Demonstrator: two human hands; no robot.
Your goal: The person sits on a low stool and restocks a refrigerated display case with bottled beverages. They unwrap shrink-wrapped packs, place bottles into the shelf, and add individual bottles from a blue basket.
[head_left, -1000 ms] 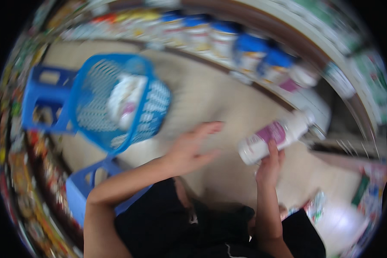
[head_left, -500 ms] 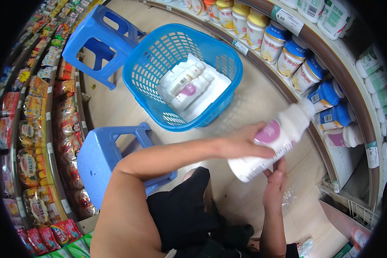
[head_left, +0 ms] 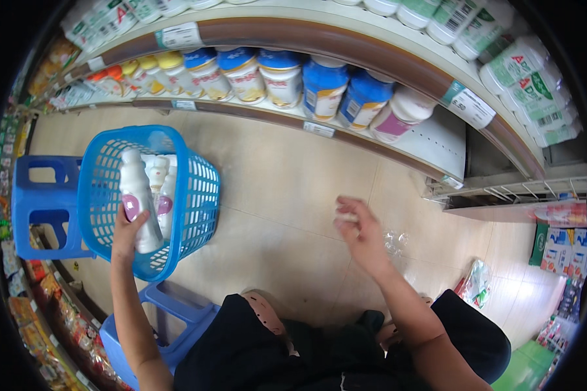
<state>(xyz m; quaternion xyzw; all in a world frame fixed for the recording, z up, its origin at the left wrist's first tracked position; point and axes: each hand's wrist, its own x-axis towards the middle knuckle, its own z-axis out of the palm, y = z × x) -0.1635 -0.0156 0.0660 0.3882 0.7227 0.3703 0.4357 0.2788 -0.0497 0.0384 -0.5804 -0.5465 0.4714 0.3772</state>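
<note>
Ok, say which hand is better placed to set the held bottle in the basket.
Left, likely: the left hand grips the white bottle over the basket; the right hand is well away, over the floor.

White plastic bottle with round purple label patch (head_left: pixel 143 197): tall, gripped in the left hand (head_left: pixel 126 237)
Bottle pose: slanted, narrow neck toward the frame's top, broader base lower
Bottle place: left of the frame, over the blue plastic lattice basket (head_left: pixel 199 195)
</note>
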